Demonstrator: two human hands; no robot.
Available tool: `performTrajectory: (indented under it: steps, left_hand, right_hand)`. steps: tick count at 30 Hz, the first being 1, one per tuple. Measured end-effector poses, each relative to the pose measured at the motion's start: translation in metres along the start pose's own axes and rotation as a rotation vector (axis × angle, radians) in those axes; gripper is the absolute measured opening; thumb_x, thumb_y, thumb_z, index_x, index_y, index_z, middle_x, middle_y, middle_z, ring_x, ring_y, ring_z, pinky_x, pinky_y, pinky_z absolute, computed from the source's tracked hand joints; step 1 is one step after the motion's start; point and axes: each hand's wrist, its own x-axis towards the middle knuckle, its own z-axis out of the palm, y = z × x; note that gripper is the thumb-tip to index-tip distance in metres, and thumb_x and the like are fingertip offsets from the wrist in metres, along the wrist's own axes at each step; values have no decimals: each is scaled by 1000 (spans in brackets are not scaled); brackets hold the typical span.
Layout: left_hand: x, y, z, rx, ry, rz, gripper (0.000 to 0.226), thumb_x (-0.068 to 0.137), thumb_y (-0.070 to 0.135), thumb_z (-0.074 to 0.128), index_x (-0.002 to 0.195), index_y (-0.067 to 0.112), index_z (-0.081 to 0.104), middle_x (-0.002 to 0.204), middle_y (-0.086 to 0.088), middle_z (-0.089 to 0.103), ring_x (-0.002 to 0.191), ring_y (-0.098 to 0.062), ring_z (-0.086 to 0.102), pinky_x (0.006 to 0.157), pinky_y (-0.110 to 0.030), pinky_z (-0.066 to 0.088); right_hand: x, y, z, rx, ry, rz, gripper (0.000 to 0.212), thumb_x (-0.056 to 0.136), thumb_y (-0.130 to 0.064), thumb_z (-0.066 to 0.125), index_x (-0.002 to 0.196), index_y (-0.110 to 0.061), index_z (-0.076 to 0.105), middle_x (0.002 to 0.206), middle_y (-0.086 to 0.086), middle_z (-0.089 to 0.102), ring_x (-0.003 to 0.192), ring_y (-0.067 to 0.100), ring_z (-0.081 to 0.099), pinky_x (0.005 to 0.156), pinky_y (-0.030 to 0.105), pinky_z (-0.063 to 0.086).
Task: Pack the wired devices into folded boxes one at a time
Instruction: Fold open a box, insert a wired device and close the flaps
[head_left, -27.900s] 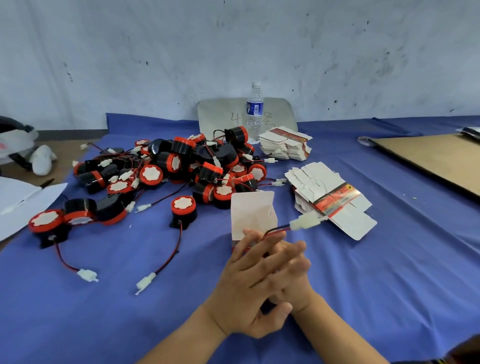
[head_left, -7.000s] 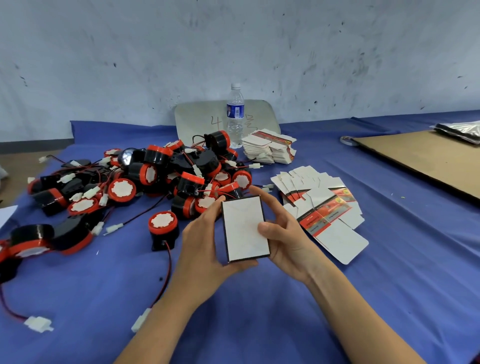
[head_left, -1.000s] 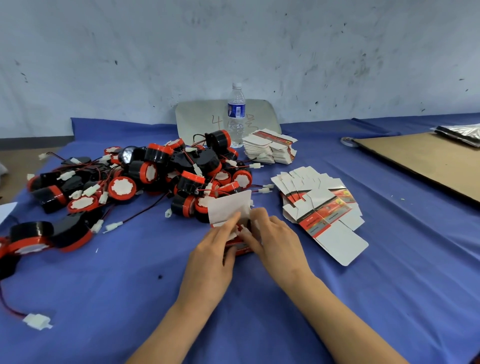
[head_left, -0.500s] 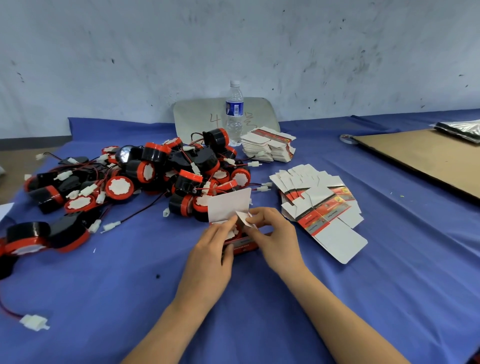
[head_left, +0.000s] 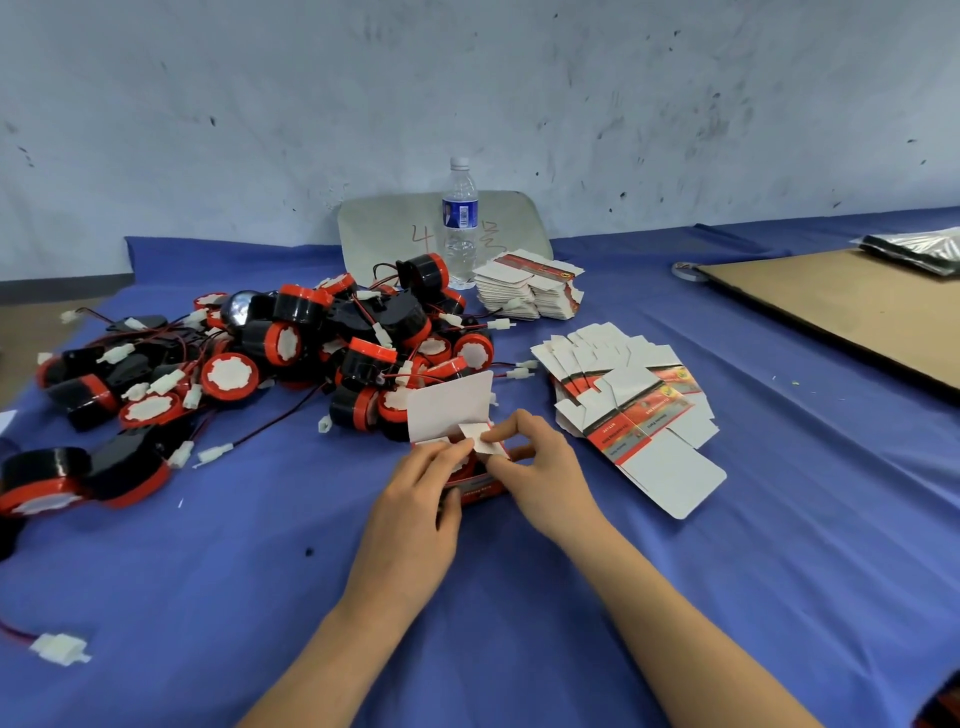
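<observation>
Head view: small red-and-white cardboard box (head_left: 480, 489) on blue cloth (head_left: 519, 613), gripped by left hand (head_left: 415, 501); white side flap (head_left: 480, 434) pinched by right hand (head_left: 543, 467); black-and-red round wired devices (head_left: 311, 353) heaped at ten o'clock.

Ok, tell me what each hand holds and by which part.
Both hold one open box: the left hand grips its left side, the right hand pinches a small white side flap at the open top.
</observation>
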Motion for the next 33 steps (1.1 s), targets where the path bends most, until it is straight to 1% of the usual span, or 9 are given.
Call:
performTrajectory:
  steps: [3,8,12,17,20,23,27,30,33]
  left_hand:
    - [1,1,-1,-5,1,9,53,89,-4,58,134,24,55,132,5,53,125,-12,49,102,-23,42]
    - [0,3,-2,2,4,32,54,87,-7,59,131,24,58,127,3,56,120,-13,51,94,-11,35]
    - [1,2,-1,6,1,27,52,87,-7,59,129,23,59,126,2,57,118,-14,52,93,-12,35]
    - [0,2,0,15,28,27,43,85,-8,61,121,16,65,123,2,58,114,-17,57,94,-23,46]
    - [0,1,1,27,34,35,43,85,-6,63,121,16,64,125,2,57,115,-17,56,94,-28,49]
    - [0,-2,0,54,20,19,41,87,0,65,123,18,63,129,3,56,118,-15,53,94,-26,48]
    - [4,-5,-5,5,9,38,22,86,9,71,106,17,71,119,4,62,110,-14,58,88,-16,42]
    - [5,-3,-5,-122,-89,119,15,86,16,72,100,20,73,118,8,63,110,-7,58,93,-17,43]
    - [1,1,-2,-208,-205,207,13,87,25,69,100,24,71,120,16,60,113,2,54,96,-15,43]
  right_hand:
    - [0,0,10,-63,87,3,12,88,-14,60,86,-25,56,101,-2,56,79,7,57,66,21,46]
    - [2,3,17,-105,182,2,21,88,-11,56,80,-30,53,96,-5,54,73,7,54,69,34,49]
    - [4,2,24,-96,242,-26,30,86,-8,58,71,-32,49,89,-13,48,72,-4,52,59,18,41]
    - [7,3,12,-115,131,-137,13,81,-10,57,70,-17,60,93,-15,58,89,10,59,74,33,49]
    - [6,-3,7,40,77,-71,26,76,-27,48,74,-11,68,96,-13,63,92,13,63,78,34,49]
    - [3,-4,4,97,49,-66,24,76,-26,48,67,-19,70,91,-12,62,84,7,60,71,27,47]
    - [-1,-5,0,173,165,-89,34,92,-19,59,60,-10,64,72,3,60,67,16,56,69,41,47]
    - [0,-16,-7,360,371,-142,24,87,-36,57,73,-16,56,75,-5,57,72,8,53,69,21,41]
    - [-2,-21,-9,425,194,-171,19,93,-32,56,83,-22,67,78,-12,67,75,2,62,66,11,44]
